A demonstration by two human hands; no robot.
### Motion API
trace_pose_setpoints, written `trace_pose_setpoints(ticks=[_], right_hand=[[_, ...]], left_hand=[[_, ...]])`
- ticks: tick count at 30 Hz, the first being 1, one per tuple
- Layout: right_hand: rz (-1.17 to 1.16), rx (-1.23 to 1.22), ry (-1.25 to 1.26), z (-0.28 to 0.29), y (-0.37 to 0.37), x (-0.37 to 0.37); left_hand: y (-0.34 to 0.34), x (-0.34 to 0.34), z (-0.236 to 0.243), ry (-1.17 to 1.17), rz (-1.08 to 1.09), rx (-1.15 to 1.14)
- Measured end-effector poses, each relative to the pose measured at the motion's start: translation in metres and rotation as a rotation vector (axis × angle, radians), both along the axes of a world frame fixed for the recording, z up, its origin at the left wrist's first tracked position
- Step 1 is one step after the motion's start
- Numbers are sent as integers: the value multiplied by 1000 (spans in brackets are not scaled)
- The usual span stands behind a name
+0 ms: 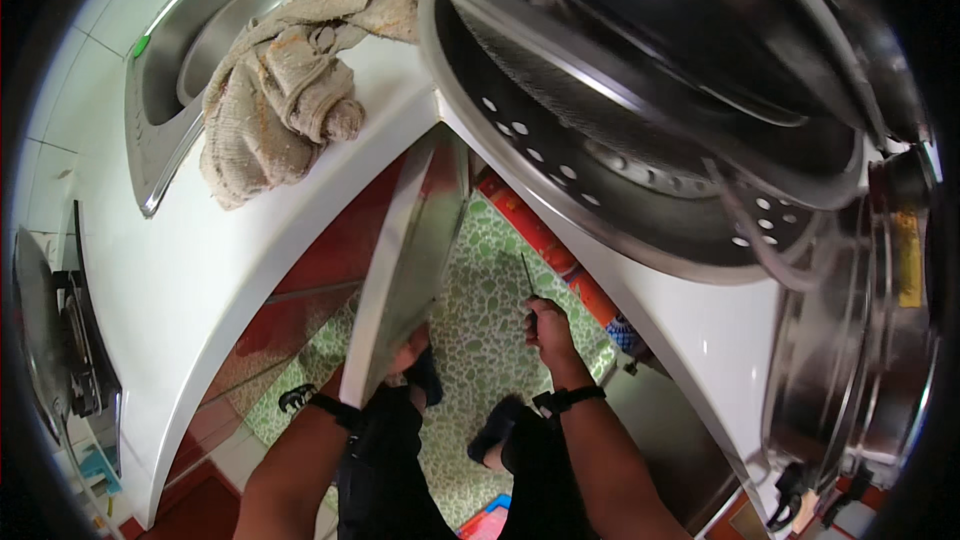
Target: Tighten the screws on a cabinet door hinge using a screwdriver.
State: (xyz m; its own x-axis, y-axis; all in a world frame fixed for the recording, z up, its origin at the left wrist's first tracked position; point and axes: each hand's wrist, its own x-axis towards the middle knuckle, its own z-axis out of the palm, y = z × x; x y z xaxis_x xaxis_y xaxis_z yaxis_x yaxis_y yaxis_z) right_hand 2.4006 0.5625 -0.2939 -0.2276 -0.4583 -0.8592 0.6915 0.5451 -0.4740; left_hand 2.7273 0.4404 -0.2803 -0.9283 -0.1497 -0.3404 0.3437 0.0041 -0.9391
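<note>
White bench (200, 270) wraps the corner here, a steel sink (165, 90) sunk into its far left end. A crumpled beige cloth (275, 90) lies on the bench, draped over the sink's near rim. Below, a green pebble-patterned floor (480, 340).

Glossy metal panel (405, 270), rough cloth (285, 90)
</note>
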Motion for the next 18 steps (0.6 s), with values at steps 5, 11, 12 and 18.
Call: trace_pose_setpoints(ticks=[5,11,12,18], right_hand=[[109,91,12,-52,-40,-37],[175,-38,149,-67,-104,-54],[167,-37,156,-72,-112,-53],[132,-252,194,-111,-133,-63]], left_hand=[[-28,-71,97,-669,-943,-1898],[-4,-72,105,-1220,-1087,-2813],[3,-74,104,-1209,-1092,-2745],[2,-79,60,-1248,-1323,-3297]])
